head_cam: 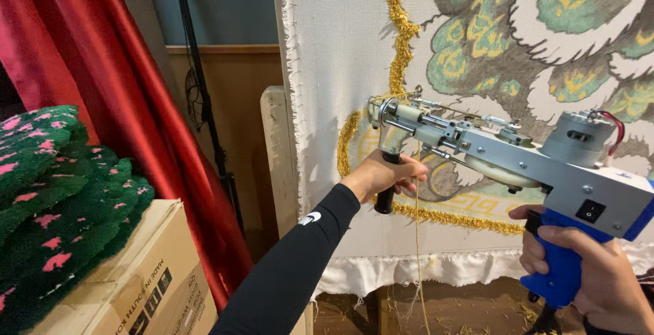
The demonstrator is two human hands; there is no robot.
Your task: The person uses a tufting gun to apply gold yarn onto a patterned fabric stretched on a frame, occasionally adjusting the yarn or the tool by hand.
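I hold a grey metal tufting gun with a blue grip against a stretched white cloth. My left hand, in a black sleeve, is closed around the black front handle near the needle. My right hand grips the blue rear handle at the lower right. The needle end touches a gold tufted outline on the cloth. A gold yarn strand hangs down from the gun. Green and yellow tufted patterns fill the upper right of the cloth.
A wooden frame post holds the cloth's left edge. Left of it hang a red curtain and a black stand. Green rugs with pink spots lie stacked on a cardboard box. Yarn scraps litter the floor.
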